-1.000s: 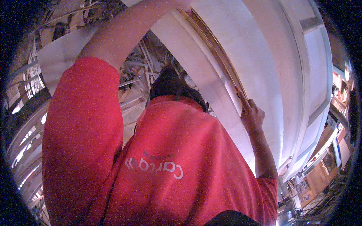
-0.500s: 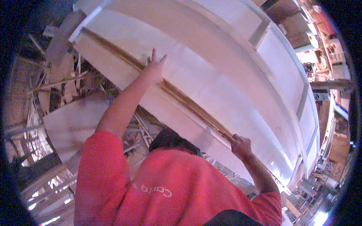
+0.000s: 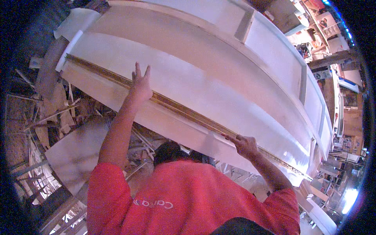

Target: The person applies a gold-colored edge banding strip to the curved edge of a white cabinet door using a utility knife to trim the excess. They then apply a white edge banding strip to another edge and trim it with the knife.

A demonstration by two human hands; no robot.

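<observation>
A long brown wooden strip [image 3: 184, 110] lies slantwise across a large white curved panel [image 3: 176, 66]. My left hand [image 3: 140, 88] rests over the strip left of the middle. Two of its fingers stretch out and apart beyond the strip; its thumb is hidden. Farther right, my right hand [image 3: 246, 146] is at the strip, its fingers closed, with a small slim reddish thing [image 3: 226, 136] at the fingertips, perhaps a pencil. Whether that hand also grips the strip, I cannot tell. Near the strip's right end are small dark marks.
Raised frame pieces [image 3: 246, 25] cross the panel's far side. Scrap wood and offcuts [image 3: 58, 109] litter the ground at the left, with a pale flat board [image 3: 78, 149] among them. Benches, tools and timber stand at the far right, including a wooden beam [image 3: 333, 59].
My view has turned, so the panel and strip appear at a flatter slant. My left hand stays on the strip. My right hand's fingers now reach farther along it toward the left.
</observation>
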